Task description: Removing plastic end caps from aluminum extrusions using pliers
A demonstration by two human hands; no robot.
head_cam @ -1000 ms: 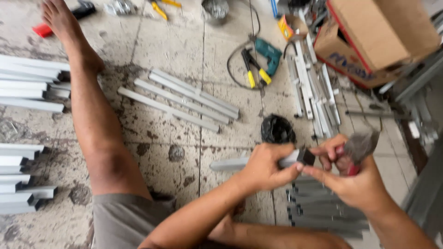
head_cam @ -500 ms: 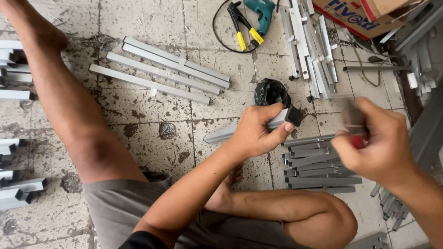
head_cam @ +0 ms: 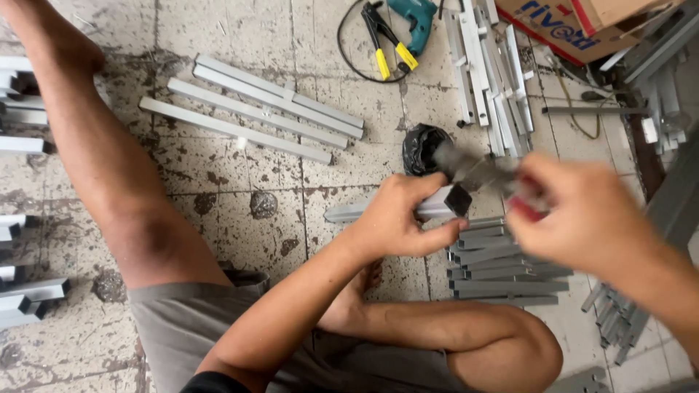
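- Gripping the grey metal tube (head_cam: pixel 437 206) with my left hand (head_cam: pixel 397 218); fingers are wrapping fully around it, close to its black-capped end (head_cam: pixel 458 198).
- Right hand (head_cam: pixel 575 211) is closing tight on a red-handled tool (head_cam: pixel 502 182), probably a hammer; it's motion-blurred, so I'm not calling the type for sure.
- Change vs half a second ago: right hand was off to the right of the tube end, well apart. Now the tool's grey head is sitting just beside the cap, nearly touching. A second ago both hands were bunched together at that same end.
- Reading that as a swing landing on the cap, likely seating the plug into the tube. Judgement only.
- Tube is staying where it was: low over the tiled floor (head_cam: pixel 240 189), running left from the cap, far end resting near the floor.
- Tube look: square section, pale grey, plain straight length, black plug filling the open end.
- Relative to the tube: stack of short grey pieces (head_cam: pixel 502 269) just below-right of the cap, black plastic bag (head_cam: pixel 422 145) just above it, three long grey bars (head_cam: pixel 262 116) well above-left, yellow-handled pliers (head_cam: pixel 389 44) and teal drill (head_cam: pixel 415 18) far above.
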